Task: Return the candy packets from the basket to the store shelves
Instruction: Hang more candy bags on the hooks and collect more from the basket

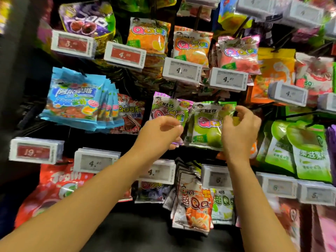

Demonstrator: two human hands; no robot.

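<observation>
A purple grape candy packet (163, 108) hangs on a peg in the middle of the rack. My left hand (160, 132) is in front of its lower half, fingers curled, pinching its bottom edge. Right beside it hangs a green apple candy packet (207, 124). My right hand (240, 128) grips that packet's right side, with its fingers curled over the upper right corner. The basket is out of view.
Pegs all around carry candy packets: blue ones (76, 100) at left, orange ones (190, 46) above, green pouches (307, 148) at right, white-orange ones (194, 206) below. Price tags (181, 69) jut out from the peg ends.
</observation>
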